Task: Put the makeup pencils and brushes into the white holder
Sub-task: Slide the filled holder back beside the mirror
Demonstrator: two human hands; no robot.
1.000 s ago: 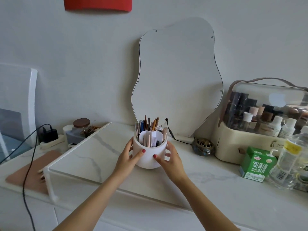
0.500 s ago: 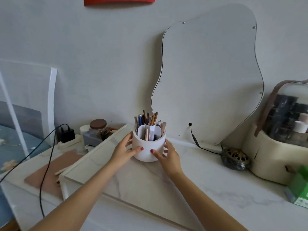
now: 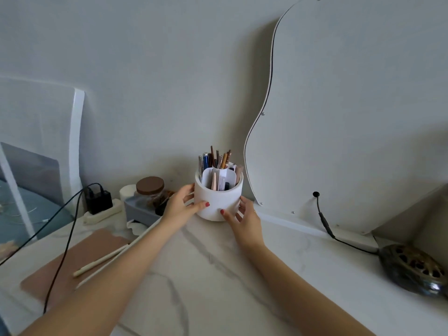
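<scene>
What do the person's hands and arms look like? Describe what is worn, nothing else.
Both forearms are bare, with no sleeves in view. The left hand and the right hand have red-painted thumbnails; the other nails cannot be seen. There may be a thin ring on a right finger, but it is too small to be sure. No watch or bracelet shows.

A plain white holder (image 3: 218, 202) is seen, filled with pencils (image 3: 219, 160) in brown, blue, grey and orange tones. Red nail polish is worn on both the left hand (image 3: 180, 207) and the right hand (image 3: 244, 220). The counter (image 3: 218, 275) is patterned in white marble with grey veins. A jar (image 3: 150, 190) is topped by a brown lid. A black cable (image 3: 60, 238) is laid across a tan mat (image 3: 80, 258). A dark bronze dish (image 3: 414, 267) is pierced with an openwork pattern.
</scene>
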